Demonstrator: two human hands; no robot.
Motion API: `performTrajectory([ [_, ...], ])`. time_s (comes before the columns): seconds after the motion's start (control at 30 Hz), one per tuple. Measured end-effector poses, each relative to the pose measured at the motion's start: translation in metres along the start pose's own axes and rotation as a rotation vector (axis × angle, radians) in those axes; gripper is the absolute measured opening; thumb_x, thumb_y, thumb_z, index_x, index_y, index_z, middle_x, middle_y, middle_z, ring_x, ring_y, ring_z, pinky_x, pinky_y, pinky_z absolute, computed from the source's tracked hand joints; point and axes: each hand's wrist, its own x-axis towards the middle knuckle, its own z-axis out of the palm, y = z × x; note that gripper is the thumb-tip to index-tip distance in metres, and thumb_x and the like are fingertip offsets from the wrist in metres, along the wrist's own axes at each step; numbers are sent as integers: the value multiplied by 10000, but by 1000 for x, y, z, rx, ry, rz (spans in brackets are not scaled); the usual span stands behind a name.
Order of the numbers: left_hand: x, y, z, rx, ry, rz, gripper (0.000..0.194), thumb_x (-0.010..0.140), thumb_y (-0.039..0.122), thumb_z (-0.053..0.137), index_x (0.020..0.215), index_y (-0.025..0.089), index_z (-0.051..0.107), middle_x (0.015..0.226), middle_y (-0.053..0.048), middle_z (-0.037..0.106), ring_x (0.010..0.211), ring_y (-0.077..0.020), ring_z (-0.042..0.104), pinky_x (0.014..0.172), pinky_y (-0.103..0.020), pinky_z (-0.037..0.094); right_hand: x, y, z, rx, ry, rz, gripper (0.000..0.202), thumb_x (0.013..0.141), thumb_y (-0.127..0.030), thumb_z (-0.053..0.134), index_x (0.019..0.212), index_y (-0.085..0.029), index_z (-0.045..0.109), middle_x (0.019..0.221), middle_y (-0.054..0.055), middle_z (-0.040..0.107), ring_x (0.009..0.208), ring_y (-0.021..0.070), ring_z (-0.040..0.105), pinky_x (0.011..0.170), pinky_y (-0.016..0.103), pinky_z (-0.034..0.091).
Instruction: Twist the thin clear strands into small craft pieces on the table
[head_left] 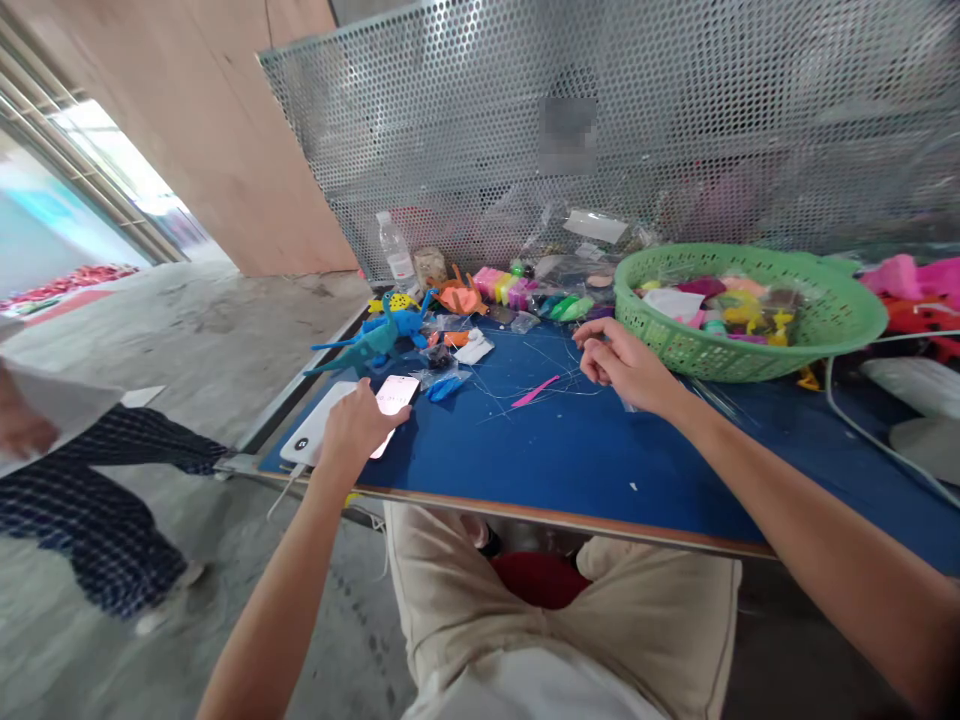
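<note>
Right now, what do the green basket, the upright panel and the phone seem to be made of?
Green basket: probably moulded plastic, satiny, evenly coloured with slotted walls. Upright panel: likely metal, grey and shiny, with punched-looking holes and bright glints. Phone: smooth, lit front, perhaps glass; casing unclear.

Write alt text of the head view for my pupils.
A person sits at a blue table, left hand touching a lit phone. The right hand, loosely curled, is beside a green basket of colourful items; blue toys lie beyond the phone.
</note>
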Motion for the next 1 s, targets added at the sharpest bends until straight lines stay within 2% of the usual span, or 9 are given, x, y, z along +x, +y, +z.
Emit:
performTrajectory([
  [0.23, -2, 0, -1, -7, 7, 37, 789, 831, 535, 621, 1397, 17, 435, 1201, -245, 674, 1145, -418, 625, 920, -476, 490, 4, 7, 0, 49, 38, -40, 199, 1001, -442, 473, 1096, -271, 511, 655, -21, 560, 555, 130, 501, 495, 252, 370],
  [0.3, -8, 3, -4, -51, 69, 77, 738, 861, 515, 596, 1403, 39, 439, 1248, -246, 646, 1177, -417, 603, 953, -494, 478, 4, 5, 0, 62, 59, -46, 178, 998, -423, 482, 1077, -268, 517, 636, -26, 554, 533, 124, 484, 492, 253, 368],
  [0.4, -22, 20, -6, -254, 299, 122, 609, 919, 505, 532, 1392, 125, 478, 1320, -205, 603, 1274, -382, 539, 1044, -506, 435, 3, -1, -1, 126, 135, -61, 150, 986, -410, 510, 1048, -274, 508, 593, -45, 535, 474, 111, 425, 468, 252, 347],
  [0.43, -28, 28, -5, -369, 293, 177, 576, 932, 506, 518, 1372, 134, 499, 1315, -195, 606, 1270, -361, 545, 1060, -501, 431, 3, -4, -1, 157, 166, -67, 148, 978, -409, 526, 1038, -276, 504, 582, -50, 528, 460, 109, 410, 458, 252, 336],
  [0.53, -36, 64, 0, -811, -68, 373, 634, 940, 520, 528, 1451, 163, 414, 1424, -172, 544, 1263, -294, 571, 1050, -445, 465, 4, -9, -4, 263, 237, -87, 169, 940, -408, 590, 1006, -279, 504, 571, -53, 518, 450, 112, 406, 431, 252, 300],
  [0.63, -24, 106, 2, -1201, -397, 352, 639, 930, 542, 564, 1461, 219, 417, 1555, -142, 417, 1361, -273, 498, 1088, -379, 435, 6, -8, -7, 409, 269, -97, 195, 901, -400, 647, 998, -291, 517, 570, -57, 502, 425, 105, 352, 412, 257, 255],
  [0.73, 8, 146, -7, -1532, -454, 262, 455, 990, 496, 482, 1325, 196, 547, 1460, -133, 531, 1303, -239, 549, 1084, -365, 426, 9, -6, -9, 526, 309, -62, 193, 874, -393, 679, 978, -308, 540, 562, -64, 458, 411, 91, 253, 409, 266, 234],
  [0.83, 42, 178, -21, -1821, -495, 265, 349, 1038, 391, 401, 1119, 158, 649, 1113, -113, 702, 989, -181, 681, 927, -336, 502, 11, -5, -9, 606, 343, -4, 203, 842, -385, 715, 948, -300, 564, 570, -62, 436, 431, 89, 260, 414, 261, 240],
  [1.0, 65, 196, -26, -2203, -495, 249, 321, 1043, 258, 401, 807, 161, 596, 595, 44, 458, 482, -56, 427, 641, -214, 483, 14, -1, -7, 705, 398, 104, 192, 792, -320, 752, 914, -236, 630, 589, -57, 477, 441, 57, 236, 415, 223, 239],
])
